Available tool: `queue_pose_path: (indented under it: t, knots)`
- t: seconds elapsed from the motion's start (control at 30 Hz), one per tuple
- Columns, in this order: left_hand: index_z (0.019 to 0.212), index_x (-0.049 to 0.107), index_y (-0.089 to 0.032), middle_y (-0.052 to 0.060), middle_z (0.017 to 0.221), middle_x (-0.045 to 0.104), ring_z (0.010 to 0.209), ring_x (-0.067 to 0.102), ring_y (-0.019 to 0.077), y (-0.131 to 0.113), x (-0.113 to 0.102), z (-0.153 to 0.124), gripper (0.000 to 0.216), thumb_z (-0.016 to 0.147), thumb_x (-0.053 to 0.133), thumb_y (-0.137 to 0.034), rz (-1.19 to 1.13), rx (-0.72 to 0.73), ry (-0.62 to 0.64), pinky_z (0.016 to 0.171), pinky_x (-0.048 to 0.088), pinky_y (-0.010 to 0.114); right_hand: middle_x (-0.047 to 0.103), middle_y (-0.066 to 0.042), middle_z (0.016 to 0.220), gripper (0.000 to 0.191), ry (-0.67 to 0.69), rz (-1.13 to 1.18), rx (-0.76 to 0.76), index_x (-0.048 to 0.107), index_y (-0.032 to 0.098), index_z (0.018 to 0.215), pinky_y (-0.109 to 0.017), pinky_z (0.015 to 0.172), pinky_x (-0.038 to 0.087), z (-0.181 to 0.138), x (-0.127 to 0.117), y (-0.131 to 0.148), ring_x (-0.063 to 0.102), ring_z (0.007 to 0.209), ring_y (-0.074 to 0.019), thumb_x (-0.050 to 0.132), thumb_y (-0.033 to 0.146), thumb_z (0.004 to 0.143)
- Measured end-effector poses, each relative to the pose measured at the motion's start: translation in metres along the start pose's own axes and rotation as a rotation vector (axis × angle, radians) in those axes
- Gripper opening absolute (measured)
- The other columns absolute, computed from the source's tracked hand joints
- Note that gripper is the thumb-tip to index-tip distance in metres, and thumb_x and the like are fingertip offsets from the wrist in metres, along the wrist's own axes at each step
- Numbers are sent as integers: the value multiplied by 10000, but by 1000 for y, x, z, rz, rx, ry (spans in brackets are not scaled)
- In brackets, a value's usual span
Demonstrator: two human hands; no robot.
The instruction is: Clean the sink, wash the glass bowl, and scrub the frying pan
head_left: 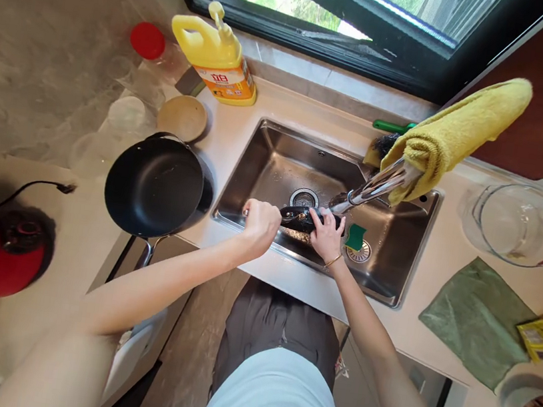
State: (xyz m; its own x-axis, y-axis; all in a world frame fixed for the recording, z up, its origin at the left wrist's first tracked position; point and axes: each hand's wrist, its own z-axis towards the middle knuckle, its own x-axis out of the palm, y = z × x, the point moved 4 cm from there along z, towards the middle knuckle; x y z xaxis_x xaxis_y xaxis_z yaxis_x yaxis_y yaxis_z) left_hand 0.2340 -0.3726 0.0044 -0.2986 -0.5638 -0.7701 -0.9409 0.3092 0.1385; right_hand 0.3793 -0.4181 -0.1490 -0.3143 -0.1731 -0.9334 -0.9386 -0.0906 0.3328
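Observation:
My left hand (pixel 261 227) is closed in a fist around the handle of a black pan (pixel 300 218), which is tipped nearly edge-on inside the steel sink (pixel 406 249). The fingers of my right hand (pixel 327 236) grip the far end of the pan, thumb toward the handle. Most of the pan's inner face is turned out of sight. A chrome faucet (pixel 375 186) reaches over the basin, its tip close to my right hand. Just right of that hand lies a green scouring sponge (pixel 356 237), beside a drain cover (pixel 360 251).
A yellow towel (pixel 455 138) hangs over the faucet. Left of the sink are a black wok (pixel 155 184), a wooden bowl (pixel 182 117) and a yellow detergent jug (pixel 225 65). On the right counter lie a green cloth (pixel 475 320) and a glass container (pixel 516 221). A green-handled brush (pixel 391 126) rests behind.

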Motion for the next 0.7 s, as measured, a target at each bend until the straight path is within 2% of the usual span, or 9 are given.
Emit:
queue_pose_path:
  t: [0.1,0.17,0.23,0.33,0.4,0.5,0.6,0.7]
  knots:
    - [894,678,-102,168,871,683,857,649,287,25,-18,-19,233,876,450,-150,-68,32,-48,732,418,357,438,-115,1388,636,-23,-21,37,334,275,1445,-591,1111,52,-10,4,-7,309,1326,-270,438,170,827]
    - [982,675,-185,103,934,693,916,639,250,36,-22,-23,204,876,520,-263,-207,137,-129,762,432,314,400,-120,1420,647,-31,-26,72,318,264,1454,-587,1109,81,-15,6,-13,288,1343,-276,438,174,825]
    - [1053,654,-239,50,1011,690,972,617,207,40,-17,-21,237,850,580,-336,-434,262,-256,826,442,286,366,-122,1447,661,-31,-21,103,307,264,1459,-589,1102,109,-19,8,-19,278,1348,-285,442,175,818]
    - [994,651,-206,54,1080,668,1044,589,178,30,6,-13,234,814,630,-354,-909,343,-479,944,427,291,353,-126,1443,677,-35,-20,125,292,281,1464,-587,1093,138,-24,7,-24,291,1335,-290,458,189,814]
    - [979,607,-179,77,1068,662,1049,598,169,13,28,-5,218,828,605,-337,-1281,294,-578,952,439,296,370,-127,1412,682,-30,-32,124,292,303,1462,-574,1092,151,-27,4,-25,319,1308,-287,475,203,813]
    - [932,505,-187,54,980,648,956,636,147,-15,55,8,199,832,580,-342,-1728,89,-728,862,491,276,393,-108,1369,671,9,-44,83,323,347,1444,-550,1098,148,-27,-1,-24,357,1257,-285,500,217,810]
    - [750,471,-192,-11,727,593,744,633,107,-31,66,19,237,853,537,-395,-1859,-108,-823,770,506,247,373,-86,1391,685,70,-53,-17,355,374,1425,-539,1110,117,-20,-6,-21,338,1268,-288,523,191,787]
    - [637,463,-191,-32,586,538,611,589,93,-30,65,29,333,859,509,-436,-1837,-126,-835,712,510,246,340,-77,1444,725,161,-48,-123,373,396,1410,-569,1098,111,-2,-9,-17,294,1315,-313,551,148,753]
